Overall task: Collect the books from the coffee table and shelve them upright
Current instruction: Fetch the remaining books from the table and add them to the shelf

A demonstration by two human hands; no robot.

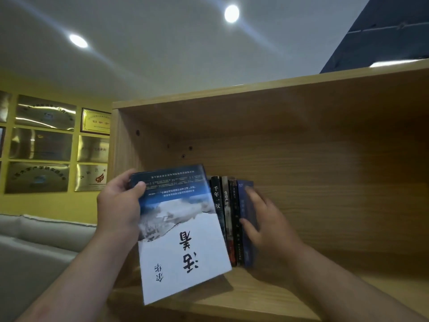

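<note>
My left hand [119, 205] grips the top left corner of a white and blue book [181, 231], thumb on its cover. The book is upside down, tilted, and held in front of the left part of a wooden shelf compartment [301, 182]. Several dark books [228, 219] stand upright on the shelf board just right of it. My right hand [264, 221] presses its straight fingers against the rightmost, blue book of that row [246, 203]. Part of the row is hidden behind the held book.
The shelf board [267, 296] runs on to the right of the standing books. Left of the shelf is a yellow wall with framed plaques [46, 145], and a grey sofa [34, 242] below them.
</note>
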